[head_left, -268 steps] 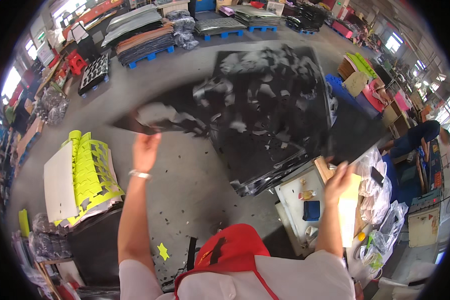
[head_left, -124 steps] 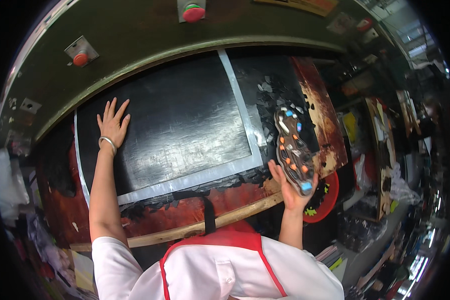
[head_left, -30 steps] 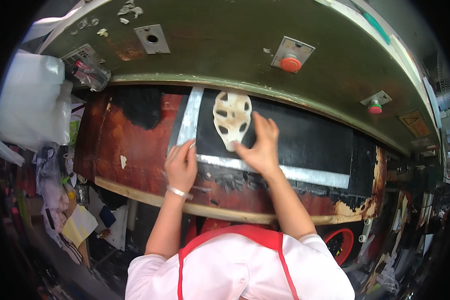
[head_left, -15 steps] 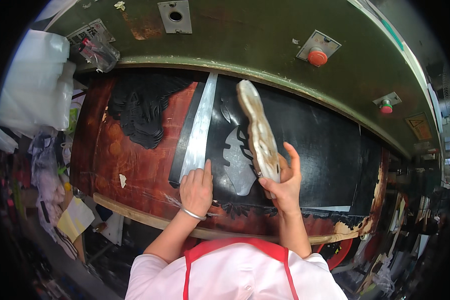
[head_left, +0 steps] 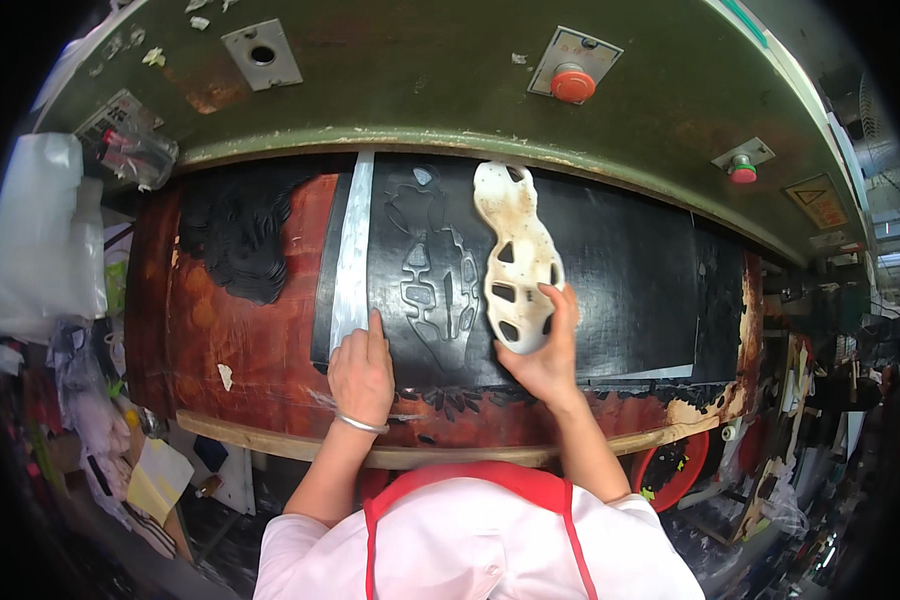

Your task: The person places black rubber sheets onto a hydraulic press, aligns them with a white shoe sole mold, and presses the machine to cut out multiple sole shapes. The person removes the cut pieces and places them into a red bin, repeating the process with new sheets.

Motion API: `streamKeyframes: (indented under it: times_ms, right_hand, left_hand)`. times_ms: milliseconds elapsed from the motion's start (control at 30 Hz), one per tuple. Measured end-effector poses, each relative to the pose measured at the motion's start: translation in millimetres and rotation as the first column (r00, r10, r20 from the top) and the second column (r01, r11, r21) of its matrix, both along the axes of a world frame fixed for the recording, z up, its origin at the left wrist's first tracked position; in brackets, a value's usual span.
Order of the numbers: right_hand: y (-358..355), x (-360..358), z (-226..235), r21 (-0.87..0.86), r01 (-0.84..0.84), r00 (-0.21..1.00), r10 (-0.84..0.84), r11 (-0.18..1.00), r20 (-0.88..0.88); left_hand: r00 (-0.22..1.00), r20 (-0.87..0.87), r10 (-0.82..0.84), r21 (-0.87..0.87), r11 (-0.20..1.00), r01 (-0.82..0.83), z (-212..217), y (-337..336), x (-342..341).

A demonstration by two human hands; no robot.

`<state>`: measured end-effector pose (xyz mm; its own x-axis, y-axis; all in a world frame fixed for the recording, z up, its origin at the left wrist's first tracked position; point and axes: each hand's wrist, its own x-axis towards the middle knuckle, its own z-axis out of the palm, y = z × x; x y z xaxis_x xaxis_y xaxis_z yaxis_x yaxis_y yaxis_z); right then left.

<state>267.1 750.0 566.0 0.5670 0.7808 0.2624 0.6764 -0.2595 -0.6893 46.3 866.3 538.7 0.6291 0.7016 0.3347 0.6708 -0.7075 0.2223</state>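
My right hand grips the lower end of a white, stained cutting die shaped like a shoe sole with several cut-out holes. The die lies flat on or just over a black sheet; I cannot tell whether it touches. Just left of it, a sole-shaped pattern of cut outlines shows in the sheet. My left hand rests palm down with fingers stretched forward, the index finger on the black sheet beside a pale grey strip. Nothing is held in it.
A pile of black cut pieces lies on the reddish-brown board at left. Behind stands a green machine beam with a red push button. Black scraps line the near edge. A red tub sits below right.
The die has turned from edge-on to flat and come down toward the sheet, right of the cut outlines. My left hand has stayed by the strip. The whole view has shifted.
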Motion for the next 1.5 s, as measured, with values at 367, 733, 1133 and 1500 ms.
streamKeyframes:
  times_ms: [367,733,1133,1500]
  right_hand:
    - [55,144,24,0.368,0.342,0.938,-0.291,0.865,-0.189]
    - [71,272,51,0.452,0.514,0.743,-0.642,0.729,0.19]
    - [-33,118,-28,-0.214,0.203,0.908,-0.266,0.955,-0.325]
    - [-32,101,2,0.057,0.298,0.945,-0.286,0.953,-0.158]
  left_hand:
    - [0.984,0.148,0.1,-0.146,0.986,-0.078,12,61,44]
    - [0.98,0.18,0.084,-0.278,0.96,-0.031,-25,80,89]
    - [0.949,0.315,-0.028,-0.159,0.984,0.082,-23,61,77]
    - [0.99,0.137,-0.038,-0.412,0.907,0.092,-1,-3,30]
